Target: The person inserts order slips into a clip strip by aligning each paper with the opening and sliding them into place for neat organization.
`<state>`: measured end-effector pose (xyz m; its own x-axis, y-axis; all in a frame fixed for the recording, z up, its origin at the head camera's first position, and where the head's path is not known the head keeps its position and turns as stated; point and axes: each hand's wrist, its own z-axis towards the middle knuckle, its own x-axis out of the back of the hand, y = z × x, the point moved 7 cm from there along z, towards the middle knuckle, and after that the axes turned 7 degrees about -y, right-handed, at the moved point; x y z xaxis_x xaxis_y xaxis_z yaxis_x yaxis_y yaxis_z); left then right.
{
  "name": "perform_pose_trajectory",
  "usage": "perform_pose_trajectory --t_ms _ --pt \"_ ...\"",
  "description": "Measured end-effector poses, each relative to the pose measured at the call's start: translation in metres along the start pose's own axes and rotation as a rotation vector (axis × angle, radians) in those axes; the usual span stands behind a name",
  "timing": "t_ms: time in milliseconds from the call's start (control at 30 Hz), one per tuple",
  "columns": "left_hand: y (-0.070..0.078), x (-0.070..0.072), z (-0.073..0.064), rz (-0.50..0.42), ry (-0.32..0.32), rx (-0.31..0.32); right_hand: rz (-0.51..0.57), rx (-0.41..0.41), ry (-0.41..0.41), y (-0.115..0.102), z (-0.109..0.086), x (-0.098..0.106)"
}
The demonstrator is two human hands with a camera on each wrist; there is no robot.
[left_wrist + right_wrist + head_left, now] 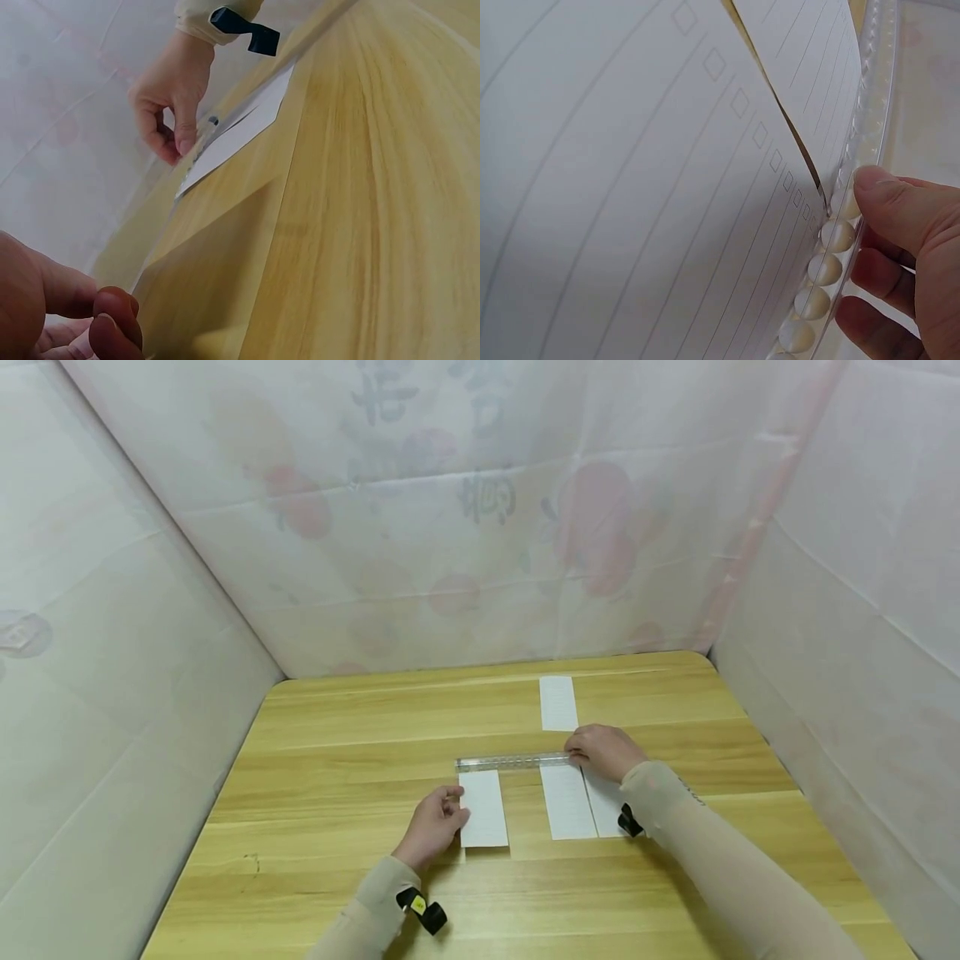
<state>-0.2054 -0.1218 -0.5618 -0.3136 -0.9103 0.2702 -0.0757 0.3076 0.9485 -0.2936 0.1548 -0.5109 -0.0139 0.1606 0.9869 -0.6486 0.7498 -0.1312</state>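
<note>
My left hand pinches a white paper sheet by its left edge. A shadow on the tabletop below shows the sheet is raised. My right hand grips the right end of a clear plastic strip between thumb and fingers. Close up in the right wrist view, the strip has a row of round shapes along it. Two white sheets, left and right, lie side by side just below the strip; the right hand and cuff partly cover the right one. Printed lines and small boxes mark the paper.
Another white sheet lies farther back on the wooden table. Pale printed fabric walls stand behind and at both sides. Each wrist wears a black band, the left one with a yellow label.
</note>
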Motion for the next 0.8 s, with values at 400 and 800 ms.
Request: perform_pose_trajectory --t_ms 400,800 --pt "-0.002 0.001 0.009 0.04 0.006 0.017 0.014 -0.002 -0.009 0.001 0.001 -0.001" --pt "0.001 0.002 0.013 0.078 0.006 0.034 0.024 0.004 0.012 0.002 0.001 -0.001"
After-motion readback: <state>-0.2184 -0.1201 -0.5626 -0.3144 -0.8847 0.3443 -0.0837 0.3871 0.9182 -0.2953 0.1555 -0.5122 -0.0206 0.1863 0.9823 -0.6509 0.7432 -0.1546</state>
